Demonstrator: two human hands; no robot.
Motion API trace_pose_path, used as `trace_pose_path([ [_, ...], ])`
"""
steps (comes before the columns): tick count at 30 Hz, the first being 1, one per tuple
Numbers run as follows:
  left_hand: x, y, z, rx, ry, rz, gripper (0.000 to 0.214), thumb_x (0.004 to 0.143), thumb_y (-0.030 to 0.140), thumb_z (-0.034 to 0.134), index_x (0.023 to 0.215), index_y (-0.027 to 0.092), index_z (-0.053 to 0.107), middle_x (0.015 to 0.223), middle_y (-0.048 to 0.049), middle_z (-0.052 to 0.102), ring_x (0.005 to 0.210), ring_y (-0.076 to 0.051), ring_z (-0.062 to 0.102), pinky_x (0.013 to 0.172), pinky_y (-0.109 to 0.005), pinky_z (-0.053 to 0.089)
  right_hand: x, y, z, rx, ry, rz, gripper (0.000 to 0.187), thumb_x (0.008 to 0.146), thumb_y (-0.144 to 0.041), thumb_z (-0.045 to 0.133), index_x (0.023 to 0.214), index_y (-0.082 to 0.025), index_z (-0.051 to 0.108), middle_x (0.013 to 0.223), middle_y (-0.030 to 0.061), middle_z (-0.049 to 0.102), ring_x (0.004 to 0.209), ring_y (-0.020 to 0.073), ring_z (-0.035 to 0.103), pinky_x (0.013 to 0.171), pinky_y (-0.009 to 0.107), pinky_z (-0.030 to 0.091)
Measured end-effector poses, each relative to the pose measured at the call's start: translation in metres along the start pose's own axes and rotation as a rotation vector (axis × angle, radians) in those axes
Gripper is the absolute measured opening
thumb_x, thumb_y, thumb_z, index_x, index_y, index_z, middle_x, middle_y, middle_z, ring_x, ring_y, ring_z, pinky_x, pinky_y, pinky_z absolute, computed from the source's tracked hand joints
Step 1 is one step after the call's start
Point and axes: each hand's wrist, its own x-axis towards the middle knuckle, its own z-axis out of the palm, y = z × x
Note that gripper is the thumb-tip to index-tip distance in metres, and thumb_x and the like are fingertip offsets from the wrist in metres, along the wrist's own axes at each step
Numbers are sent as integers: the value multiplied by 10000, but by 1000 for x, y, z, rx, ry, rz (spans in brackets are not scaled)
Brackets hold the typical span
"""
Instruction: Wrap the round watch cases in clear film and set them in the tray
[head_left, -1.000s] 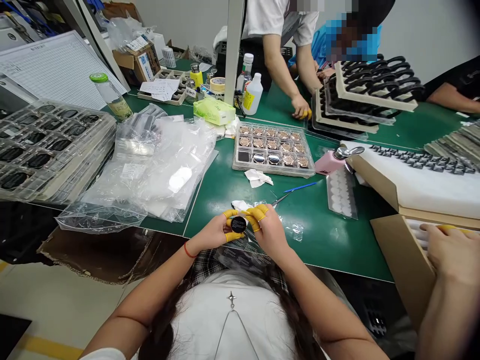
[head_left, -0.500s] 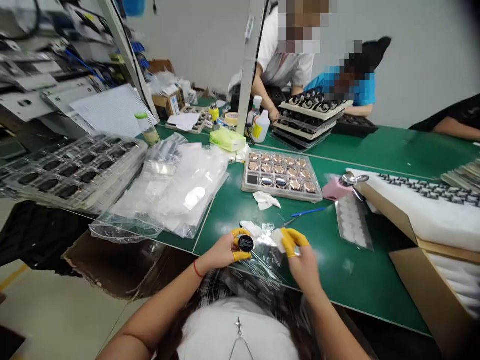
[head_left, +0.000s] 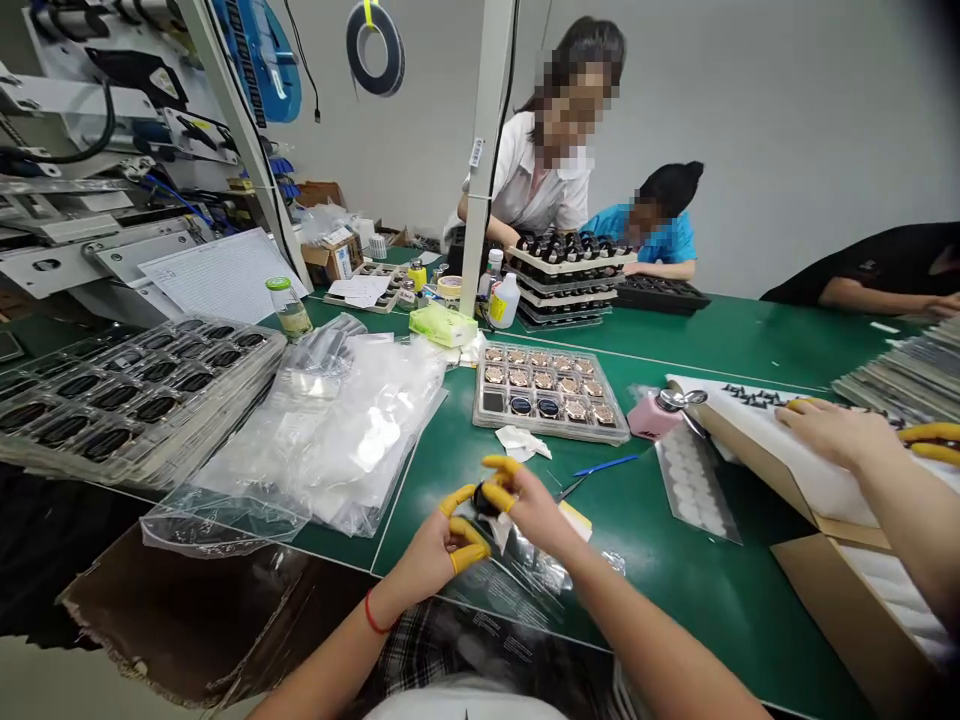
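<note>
A small round black disc (head_left: 481, 500) is held just above the green table between my two hands. My left hand (head_left: 435, 553), in yellow finger cots, grips its left side with thumb and fingers curled. On its right side, the yellow-tipped fingers of my right hand (head_left: 531, 503) pinch it and partly cover it. A crumpled white wipe (head_left: 501, 534) shows under my right hand, and I cannot tell whether the hand touches it. Clear plastic film (head_left: 553, 572) lies below, near blue-handled tweezers (head_left: 600, 468). Beyond stands a clear tray (head_left: 551, 435) of rose-gold round parts and two dark discs.
Stacked trays (head_left: 135, 400) and plastic bags (head_left: 330, 420) occupy the left. To the right are a pink pump bottle (head_left: 657, 414) and an open carton (head_left: 825, 590). Another person's hand (head_left: 832, 432) reaches over the white foam. Co-workers sit or stand across the table.
My right hand has moved left to the disc and left the white wipe it held. Another person's hands have come in at the right. The camera view has tilted up.
</note>
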Motion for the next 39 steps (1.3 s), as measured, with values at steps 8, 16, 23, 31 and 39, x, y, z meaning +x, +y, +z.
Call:
trace_pose_path([
  [8, -3, -18, -19, 25, 77, 12, 478, 745, 263, 667, 1196, 182, 527, 933, -60, 671, 634, -108, 586, 660, -282, 469, 157, 18, -48, -625, 269, -23, 232, 828, -283, 499, 884, -151, 680, 867, 89, 650, 817, 208, 584, 724, 326, 451],
  [16, -4, -7, -17, -35, 18, 61, 412, 744, 162, 623, 1154, 168, 582, 810, -64, 707, 761, -163, 649, 700, -277, 455, 210, 28, -51, -943, 217, 82, 232, 777, -278, 588, 825, -83, 703, 920, 204, 602, 1021, 330, 492, 845, 424, 356],
  [23, -5, -7, -21, -76, 32, 107, 365, 741, 213, 671, 1095, 155, 608, 747, -53, 684, 737, -140, 627, 682, -245, 428, 197, 12, -39, -960, 243, 141, 238, 800, -306, 532, 918, -121, 625, 864, 140, 624, 799, 255, 565, 652, 330, 378],
  [31, -8, -2, -7, -290, 59, 153, 655, 705, 295, 738, 1256, 204, 395, 823, -19, 624, 728, -144, 634, 777, -351, 477, 16, -23, 10, -453, -140, -345, 128, 825, -296, 484, 844, -248, 602, 819, 56, 637, 719, 212, 603, 635, 340, 488],
  [39, -15, -12, 21, -95, -20, 136, 656, 661, 325, 761, 1248, 228, 483, 1032, -74, 592, 871, -180, 608, 812, -359, 475, -51, 10, 0, -206, -189, -91, 162, 813, -329, 517, 932, -247, 592, 863, 64, 638, 793, 219, 638, 703, 366, 552],
])
